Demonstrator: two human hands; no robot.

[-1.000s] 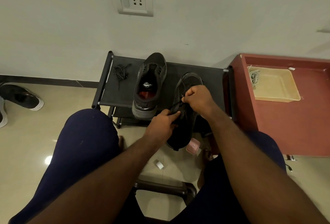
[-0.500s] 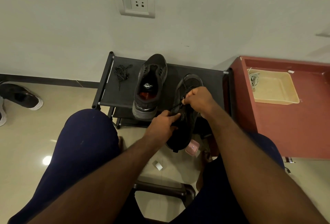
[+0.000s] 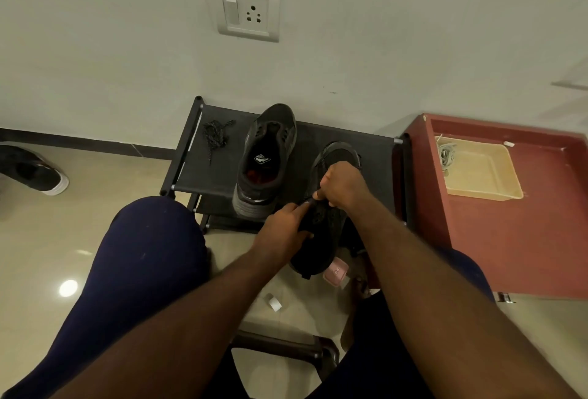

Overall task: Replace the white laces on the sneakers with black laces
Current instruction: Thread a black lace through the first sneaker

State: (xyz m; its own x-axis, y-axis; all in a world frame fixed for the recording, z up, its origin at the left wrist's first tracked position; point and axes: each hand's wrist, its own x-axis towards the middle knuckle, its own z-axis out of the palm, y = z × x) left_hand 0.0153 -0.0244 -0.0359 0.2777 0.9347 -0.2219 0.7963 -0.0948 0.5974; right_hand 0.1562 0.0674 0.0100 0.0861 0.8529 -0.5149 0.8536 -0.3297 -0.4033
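Sneakers are soft, light things, and the black mesh sneaker [image 3: 329, 233] I am lacing gives under my fingers. Its toe lies over the top shelf of the black fabric shoe rack [image 3: 203, 176], and its heel hangs out past the front edge toward my knees. My left hand [image 3: 283, 230] grips it around the collar and side, where the padded upper is firmest, so the shoe cannot twist. My right hand [image 3: 342, 184] is curled into a fist above the eyelets and pinches what I take to be the thin black lace [image 3: 309, 200]. Black cord on black mesh is hard to make out from here.

The lace should be limp and a little slick, so the best hold is close to its stiff tip. The sole is rubbery and stiff and makes a good base to brace against.

My second black sneaker [image 3: 267, 160] sits upright on the rack just to the left, showing a pale logo on its insole and no lace that I can see. A loose braided black lace [image 3: 216, 137] lies in a tangle farther left on the same shelf. Off to the right, a shallow beige plastic tray [image 3: 490, 191] on the red-brown worktop [image 3: 525, 246] holds a small heap of pale laces [image 3: 445, 153].
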